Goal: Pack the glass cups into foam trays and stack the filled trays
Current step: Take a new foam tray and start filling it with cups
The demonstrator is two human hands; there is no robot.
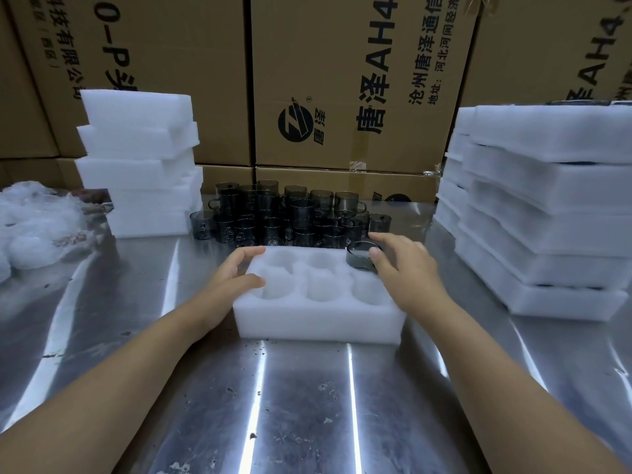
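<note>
- Presently, head view: foam tray [318, 316] sits mid-table [307, 405], six pockets, five showing empty.
- One smoky glass cup [360, 258] stands in the tray's back-right pocket, not fully sunk; rim above the foam.
- Right hand [410, 271]: fingers [384, 238] and thumb part-spread, curled round the cup's rim from the right, holding it.
- Left hand [232, 278]: fingers [247, 252] spread and lightly bent over the tray's back-left corner, thumb on top; rests there, gripping nothing.
- Loose cups [287, 213] crowd just behind the tray, handles every way.
- Stack of empty trays [143, 165] behind-left of the tray; stack of filled trays [547, 206] to its right.
- Cardboard boxes [342, 80] wall off the back; plastic wrap [34, 224] far left of the tray.
- Handling judgement: glass is hard, smooth, breakable, likely slick; take it by rim or body, seat it straight down. Foam is light and soft, will skate on steel unless steadied.
</note>
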